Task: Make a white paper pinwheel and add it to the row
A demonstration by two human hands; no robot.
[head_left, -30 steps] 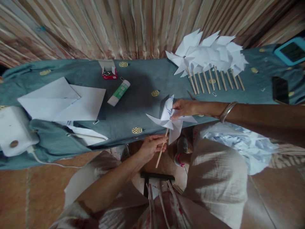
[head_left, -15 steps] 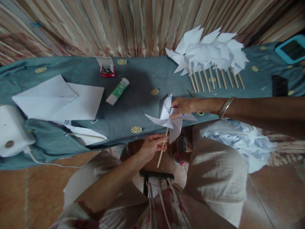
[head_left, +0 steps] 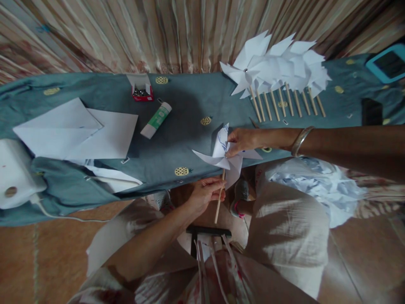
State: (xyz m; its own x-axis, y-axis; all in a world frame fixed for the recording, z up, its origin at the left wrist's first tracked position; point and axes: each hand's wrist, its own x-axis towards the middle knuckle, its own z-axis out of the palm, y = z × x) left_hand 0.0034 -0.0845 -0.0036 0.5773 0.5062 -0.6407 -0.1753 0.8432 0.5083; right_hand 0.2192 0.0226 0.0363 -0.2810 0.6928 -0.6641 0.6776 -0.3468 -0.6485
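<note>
A white paper pinwheel (head_left: 234, 166) with blue pen marks is held at the table's front edge. My right hand (head_left: 242, 141) pinches it near its centre from the upper right, with the fingertips on the folded paper. Below the blades, my left hand (head_left: 207, 194) grips the pinwheel's wooden stick (head_left: 218, 207) between thumb and fingers. The stick points down toward my lap. How the stick joins the paper is hidden behind the blades.
Several finished pinwheels (head_left: 281, 67) lie in an overlapping row at the back right. A red box of pins (head_left: 143, 93), a glue stick (head_left: 156, 120) and folded paper (head_left: 63, 133) lie on the left. Crumpled paper (head_left: 319, 185) is heaped by my right leg.
The lower end of the stick has swung a little to the right, and my left hand has shifted slightly right with it. My right hand stays on the paper.
</note>
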